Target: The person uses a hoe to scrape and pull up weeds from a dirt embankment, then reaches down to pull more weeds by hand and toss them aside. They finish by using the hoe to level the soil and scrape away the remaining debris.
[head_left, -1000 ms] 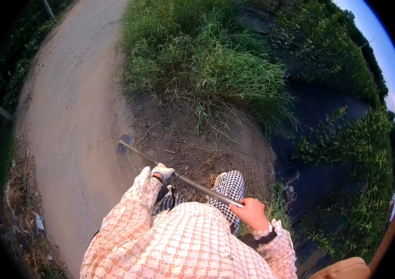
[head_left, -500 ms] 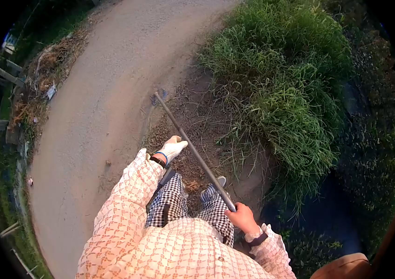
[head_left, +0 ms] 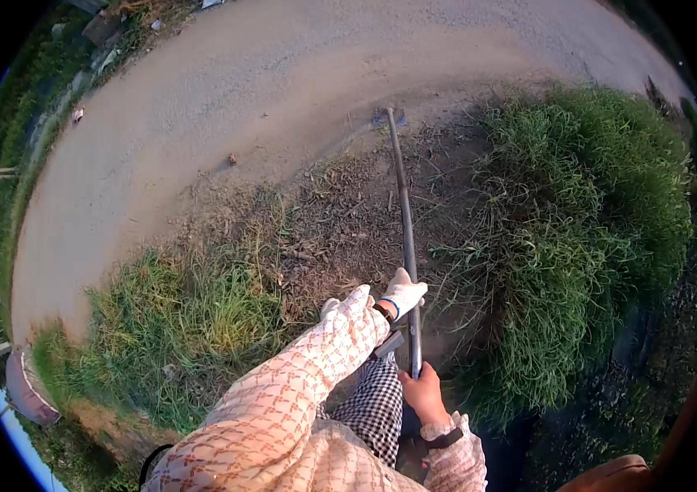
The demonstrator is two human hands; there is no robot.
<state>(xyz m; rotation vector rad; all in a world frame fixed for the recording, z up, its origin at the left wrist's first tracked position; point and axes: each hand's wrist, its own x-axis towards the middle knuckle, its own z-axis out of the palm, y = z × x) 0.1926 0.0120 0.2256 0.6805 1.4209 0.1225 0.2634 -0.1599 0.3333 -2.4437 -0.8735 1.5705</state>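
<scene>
- The hoe (head_left: pixel 403 197) reaches forward from the person's body, its long grey handle nearly straight up the view, over bare soil (head_left: pixel 348 217) strewn with dry stalks.
- Its bluish blade (head_left: pixel 379 118) is at the far end, where the soil meets the dirt road (head_left: pixel 201 123); whether it presses into the ground or just hovers over it, I cannot tell.
- The left hand (head_left: pixel 405 293), in a white glove, is closed around the handle partway along, ahead of the other; some of its fingers are hidden.
- The right hand (head_left: pixel 424 395), bare, is wrapped around the handle near the body end.
- The handle looks stiff and straight, and should not bend noticeably; metal or worn wood, I cannot say.
- With the blade so far out, the hoe probably feels tip-heavy, though likely manageable with both hands.
- The shaft shines near the right hand, so it may be slick to bare skin; the glove should grip better.
- It seems sturdy rather than fragile.
- The best hold is likely one hand near the body end and the other well forward, spaced apart for leverage.
- Tall grass (head_left: pixel 602 221) stands to the right of the handle.
</scene>
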